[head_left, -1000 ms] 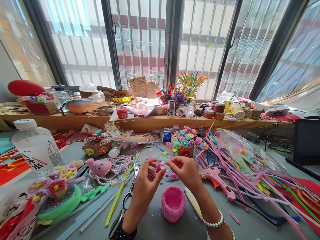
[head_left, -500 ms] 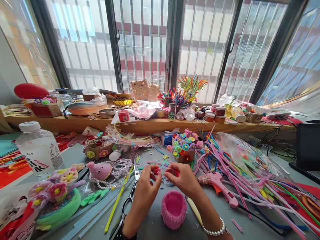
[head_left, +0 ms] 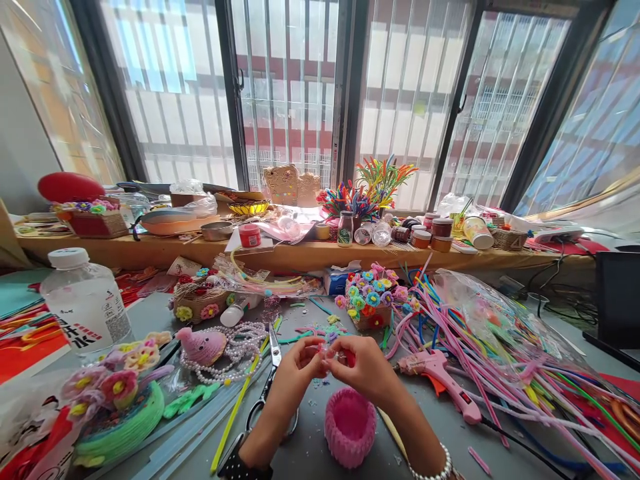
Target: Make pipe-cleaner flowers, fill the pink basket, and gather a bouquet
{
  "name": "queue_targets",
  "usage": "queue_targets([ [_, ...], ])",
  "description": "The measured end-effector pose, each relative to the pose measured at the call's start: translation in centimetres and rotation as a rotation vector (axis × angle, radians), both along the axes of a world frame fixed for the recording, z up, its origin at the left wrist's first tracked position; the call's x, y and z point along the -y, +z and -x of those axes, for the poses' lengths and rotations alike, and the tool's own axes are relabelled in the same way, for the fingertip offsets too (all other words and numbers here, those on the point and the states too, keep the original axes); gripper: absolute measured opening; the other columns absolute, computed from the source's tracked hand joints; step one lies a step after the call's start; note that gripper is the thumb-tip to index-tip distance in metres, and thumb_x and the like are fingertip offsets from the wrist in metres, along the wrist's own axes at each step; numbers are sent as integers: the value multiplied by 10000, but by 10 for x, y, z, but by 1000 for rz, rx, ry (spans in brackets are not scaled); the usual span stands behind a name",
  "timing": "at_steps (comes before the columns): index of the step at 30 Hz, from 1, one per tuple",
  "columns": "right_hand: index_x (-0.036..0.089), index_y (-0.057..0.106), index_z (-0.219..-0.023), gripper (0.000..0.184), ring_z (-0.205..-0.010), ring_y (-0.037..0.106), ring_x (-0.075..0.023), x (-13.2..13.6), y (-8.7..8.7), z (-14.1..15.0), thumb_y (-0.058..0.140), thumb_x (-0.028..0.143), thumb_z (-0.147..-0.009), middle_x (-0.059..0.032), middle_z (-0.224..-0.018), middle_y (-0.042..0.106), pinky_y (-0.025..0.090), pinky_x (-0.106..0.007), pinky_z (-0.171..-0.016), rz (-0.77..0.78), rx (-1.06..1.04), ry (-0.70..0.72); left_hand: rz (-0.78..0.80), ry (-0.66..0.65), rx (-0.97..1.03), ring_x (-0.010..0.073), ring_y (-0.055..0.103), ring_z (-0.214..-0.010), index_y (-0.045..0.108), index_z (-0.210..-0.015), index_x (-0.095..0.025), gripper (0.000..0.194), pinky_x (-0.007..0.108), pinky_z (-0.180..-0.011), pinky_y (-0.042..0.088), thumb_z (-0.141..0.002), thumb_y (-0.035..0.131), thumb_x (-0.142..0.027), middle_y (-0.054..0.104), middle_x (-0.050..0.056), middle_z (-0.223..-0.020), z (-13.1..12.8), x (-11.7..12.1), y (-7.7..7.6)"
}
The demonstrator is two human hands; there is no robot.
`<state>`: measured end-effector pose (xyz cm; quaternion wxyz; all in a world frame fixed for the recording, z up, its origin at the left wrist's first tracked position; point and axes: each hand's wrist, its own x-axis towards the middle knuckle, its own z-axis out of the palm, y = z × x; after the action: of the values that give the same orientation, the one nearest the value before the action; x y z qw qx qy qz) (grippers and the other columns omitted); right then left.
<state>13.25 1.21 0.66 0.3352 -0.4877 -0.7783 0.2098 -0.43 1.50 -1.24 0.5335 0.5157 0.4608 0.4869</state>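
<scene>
My left hand (head_left: pixel 299 367) and my right hand (head_left: pixel 365 363) meet above the grey table, their fingertips pinched together. Between the left fingertips shows a small pinkish-red piece (head_left: pixel 320 349), its kind too small to make out. Some red (head_left: pixel 350 358) also appears inside the curled fingers of my right hand, mostly hidden. Directly below the hands stands a pink fuzzy pot (head_left: pixel 350 428), upright with its hollow facing up. Black-handled scissors (head_left: pixel 275 350) lie beside my left hand, partly covered by the forearm. A pink glue gun (head_left: pixel 440 380) rests right of my right hand.
A crocheted pink toy (head_left: pixel 201 345) and pearl strings lie to the left, near clear glue sticks (head_left: pixel 185 433) and a green flower piece (head_left: pixel 120 423). Flower basket (head_left: pixel 370 313) stands behind the hands. Bundled pipe cleaners (head_left: pixel 480 373) spread right. Water bottle (head_left: pixel 85 300) stands left.
My hands have come together so that their fingertips now meet; before, a small gap separated them. The view has shifted slightly, and the pot stays in place.
</scene>
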Motion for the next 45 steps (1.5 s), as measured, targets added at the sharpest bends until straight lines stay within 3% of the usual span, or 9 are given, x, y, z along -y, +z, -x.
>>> queue_targets([
  [7, 165, 634, -650, 265, -551, 461, -98, 0, 0, 2, 448, 311, -769, -12, -600, 586, 308, -199, -523, -70, 59, 22, -13, 49, -16, 110, 524, -534, 567, -778, -138, 345, 249, -544, 441, -560, 625, -398, 596, 12, -656, 4, -2, 2],
  [14, 147, 603, -600, 292, -491, 395, -82, -1, 0, -3, 467, 354, -754, 13, -526, 521, 268, -198, -468, -71, 17, 7, 27, -27, -12, 95, 503, -482, 576, -696, -137, 370, 238, -518, 426, -496, 660, -437, 570, -12, -572, 11, -8, 1],
  [18, 154, 618, -687, 267, -494, 392, -81, -2, 0, -4, 483, 377, -743, 18, -543, 520, 273, -194, -467, -45, -48, 39, 32, -60, -32, 107, 521, -492, 578, -690, -133, 345, 252, -534, 440, -509, 664, -413, 573, -12, -556, 12, -7, 3],
  [24, 141, 617, -703, 306, -496, 398, -88, -3, 0, -6, 458, 397, -757, 6, -545, 518, 293, -199, -479, -39, -119, -22, -43, -18, -58, 136, 570, -673, 606, -794, -142, 323, 266, -650, 468, -558, 663, -355, 626, 42, -786, 11, -8, -1],
  [27, 138, 616, -684, 324, -491, 393, -86, -3, 1, -7, 452, 409, -757, 9, -530, 506, 291, -195, -471, -25, -141, -20, -75, -33, -55, 141, 579, -667, 593, -881, -156, 359, 246, -569, 478, -592, 638, -364, 626, 53, -856, 10, -5, 4],
  [31, 135, 625, -666, 318, -484, 375, -81, -2, 2, -7, 466, 397, -749, 16, -506, 486, 275, -189, -450, 0, -164, 0, -126, -40, -130, 160, 592, -647, 607, -819, -142, 303, 213, -468, 462, -643, 586, -389, 633, 40, -686, 9, 1, 12],
  [34, 126, 627, -642, 316, -479, 366, -77, -1, 3, -7, 463, 373, -751, 17, -495, 479, 277, -189, -453, -11, -162, -7, -243, 14, -211, 152, 605, -640, 615, -787, -150, 248, 234, -526, 494, -672, 565, -364, 644, 45, -751, 8, 6, 13],
  [39, 127, 599, -636, 322, -489, 387, -80, -1, 3, -8, 439, 377, -764, 16, -505, 480, 293, -186, -466, -38, -147, -32, -579, 127, -516, 122, 600, -658, 635, -829, -185, 197, 209, -577, 492, -751, 488, -291, 644, 34, -800, 8, 9, 11],
  [45, 158, 543, -720, 216, -440, 382, -73, -1, 1, -6, 451, 348, -762, 48, -472, 435, 277, -181, -450, -81, -126, -101, -940, 333, -846, 158, 589, -796, 594, -960, -177, 233, 268, -709, 486, -768, 471, -224, 634, 57, -847, 7, 7, 1],
])
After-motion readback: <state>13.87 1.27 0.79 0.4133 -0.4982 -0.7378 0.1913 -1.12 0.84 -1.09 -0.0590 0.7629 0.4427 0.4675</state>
